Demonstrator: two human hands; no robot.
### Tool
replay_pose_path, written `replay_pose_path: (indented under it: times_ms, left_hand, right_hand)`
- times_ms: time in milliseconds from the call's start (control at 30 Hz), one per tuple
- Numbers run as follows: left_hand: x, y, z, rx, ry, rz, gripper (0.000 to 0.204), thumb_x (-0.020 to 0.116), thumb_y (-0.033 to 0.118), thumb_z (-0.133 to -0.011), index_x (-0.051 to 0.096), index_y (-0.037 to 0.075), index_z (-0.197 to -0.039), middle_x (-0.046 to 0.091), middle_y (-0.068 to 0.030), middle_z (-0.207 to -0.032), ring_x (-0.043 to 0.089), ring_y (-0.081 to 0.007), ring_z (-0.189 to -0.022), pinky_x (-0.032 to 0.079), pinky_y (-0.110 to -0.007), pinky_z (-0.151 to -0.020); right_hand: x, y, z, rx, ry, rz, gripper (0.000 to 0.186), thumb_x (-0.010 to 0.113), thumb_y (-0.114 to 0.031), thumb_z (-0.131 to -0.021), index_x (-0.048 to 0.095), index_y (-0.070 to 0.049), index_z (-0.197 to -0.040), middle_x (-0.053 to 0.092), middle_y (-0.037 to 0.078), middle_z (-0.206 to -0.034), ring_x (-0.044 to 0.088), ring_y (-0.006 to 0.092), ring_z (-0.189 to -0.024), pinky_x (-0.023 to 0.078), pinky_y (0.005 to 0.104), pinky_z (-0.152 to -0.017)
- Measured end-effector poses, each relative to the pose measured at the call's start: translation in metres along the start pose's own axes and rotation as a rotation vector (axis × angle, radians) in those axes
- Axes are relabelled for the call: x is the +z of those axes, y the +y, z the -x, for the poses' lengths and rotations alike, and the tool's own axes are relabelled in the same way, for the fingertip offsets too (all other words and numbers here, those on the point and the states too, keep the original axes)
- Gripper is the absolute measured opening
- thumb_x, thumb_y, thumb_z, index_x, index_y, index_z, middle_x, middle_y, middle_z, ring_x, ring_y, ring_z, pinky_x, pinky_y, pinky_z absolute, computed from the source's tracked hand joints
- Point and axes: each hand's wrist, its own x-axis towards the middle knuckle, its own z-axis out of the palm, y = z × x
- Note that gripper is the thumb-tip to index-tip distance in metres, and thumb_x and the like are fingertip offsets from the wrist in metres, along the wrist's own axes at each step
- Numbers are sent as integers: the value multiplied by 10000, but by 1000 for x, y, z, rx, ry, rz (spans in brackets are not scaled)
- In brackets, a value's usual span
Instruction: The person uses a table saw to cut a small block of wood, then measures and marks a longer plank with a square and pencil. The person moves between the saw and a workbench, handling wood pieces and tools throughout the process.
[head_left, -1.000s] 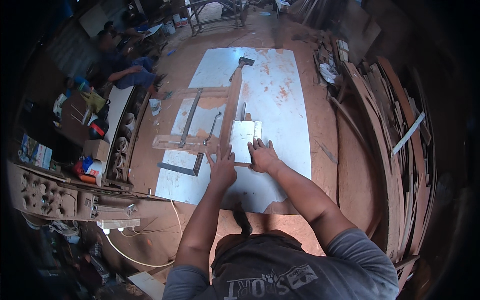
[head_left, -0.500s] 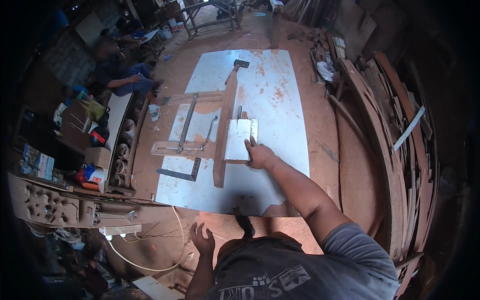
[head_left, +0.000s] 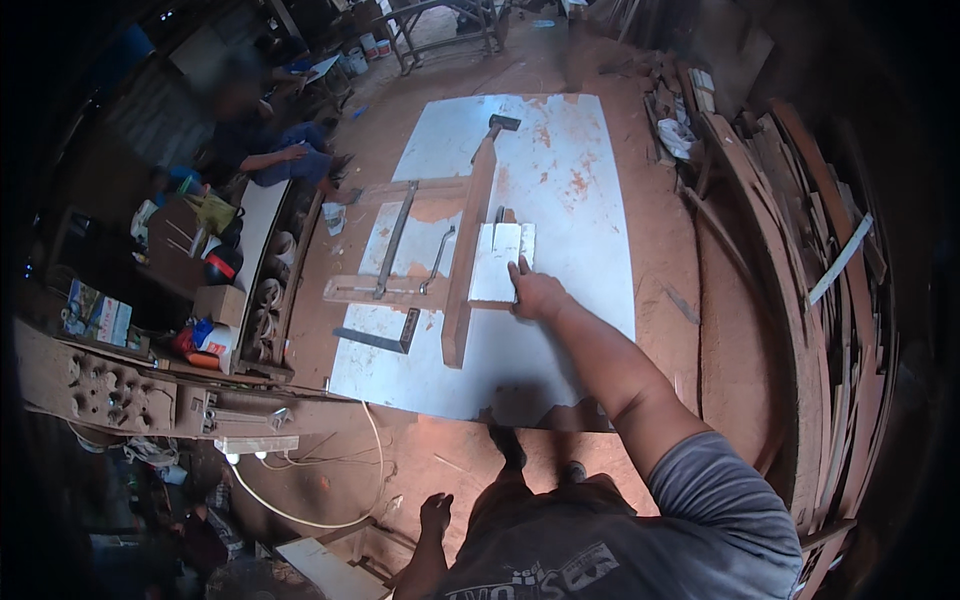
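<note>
Right hand (head_left: 541, 296): fingers down on the white block (head_left: 492, 268), grip unclear | Left hand (head_left: 436, 512): hanging low, fingers unreadable

The dark grey T-shirt (head_left: 650, 535) bears pale printing (head_left: 580, 572) and short sleeves (head_left: 725, 505).

Dim workshop with an earthen-looking floor

A reddish-brown floor (head_left: 655, 215) runs through the room, brightest at lower centre. At upper left, a grey wall (head_left: 168, 150) sits in shadow above a pale-topped bench (head_left: 262, 212). A rough frame table (head_left: 425, 9) stands at top centre; long planks (head_left: 828, 265) line the right side.
</note>
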Motion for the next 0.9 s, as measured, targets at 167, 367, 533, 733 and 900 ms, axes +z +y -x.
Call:
replay_pose_path:
  times_ms: [167, 367, 533, 733, 900]
  left_hand:
    - [22, 15, 12, 41, -9, -28, 363, 616, 300, -1051, 770, 8, -1201, 773, -199, -1200, 723, -348, -1156, 544, -452, -1029]
    - [39, -15, -12, 106, -312, -356, 441, 595, 419, -1065, 767, 56, -1248, 769, -158, -1254, 695, -321, -1230, 521, -420, -1079]
    - [27, 12, -35, -157, -587, -333, 521, 587, 478, -1065, 734, 68, -1352, 720, -148, -1389, 633, -289, -1356, 449, -399, -1169]
    - [25, 31, -65, -352, -327, 289, 454, 722, 353, -1018, 725, 33, -1339, 761, -107, -1266, 738, -242, -1045, 572, -377, -897]
    - [14, 41, -59, -323, -350, 242, 452, 724, 338, -1020, 726, 14, -1336, 773, -111, -1262, 717, -238, -1124, 536, -375, -982]
  right_hand:
    - [16, 5, -8, -3, -12, -37, 985, 759, -276, -867, 263, -49, -1687, 268, 270, -1733, 688, 417, -1237, 583, 505, -1038]
    - [10, 11, -30, 0, 23, -30, 1028, 766, -291, -871, 208, -63, -1703, 240, 280, -1739, 662, 439, -1277, 573, 516, -1059]
    - [-4, 13, -35, 28, -49, 50, 1047, 775, -289, -873, 187, -66, -1710, 217, 251, -1756, 669, 425, -1264, 586, 505, -1044]
    - [-4, 16, -41, 39, -34, 28, 1033, 764, -267, -877, 187, -72, -1710, 215, 241, -1760, 679, 418, -1247, 593, 502, -1026]
    - [-10, 16, -51, 64, -93, 1, 1079, 784, -310, -892, 135, -54, -1716, 146, 258, -1770, 606, 430, -1353, 528, 495, -1118]
